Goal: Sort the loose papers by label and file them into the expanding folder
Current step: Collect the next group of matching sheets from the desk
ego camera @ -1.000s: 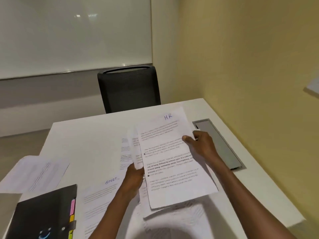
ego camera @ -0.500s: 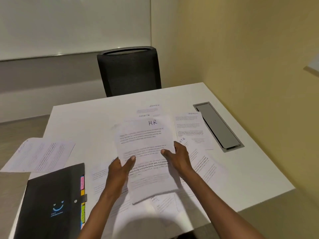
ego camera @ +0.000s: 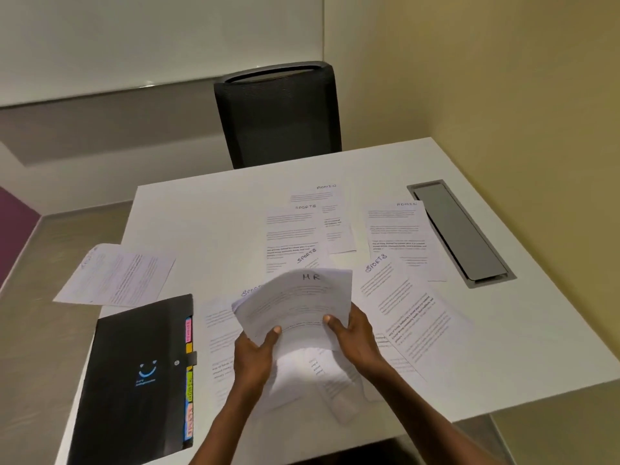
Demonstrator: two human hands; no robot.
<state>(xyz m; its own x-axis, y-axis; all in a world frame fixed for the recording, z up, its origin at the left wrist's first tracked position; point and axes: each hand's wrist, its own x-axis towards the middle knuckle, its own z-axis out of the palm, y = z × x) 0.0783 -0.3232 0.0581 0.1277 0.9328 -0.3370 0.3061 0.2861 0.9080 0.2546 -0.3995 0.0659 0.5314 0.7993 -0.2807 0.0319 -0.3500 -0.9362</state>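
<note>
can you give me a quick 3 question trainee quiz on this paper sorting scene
1. True or false: the black folder is lying closed on the table.
2. Which label tops the stack held by the left hand and right hand? A) ADMIN B) HR C) SPORTS
3. Fill in: the sheet nearest the grey hatch is labelled ____.

Key: 1 true; 2 B; 3 ADMIN
</note>
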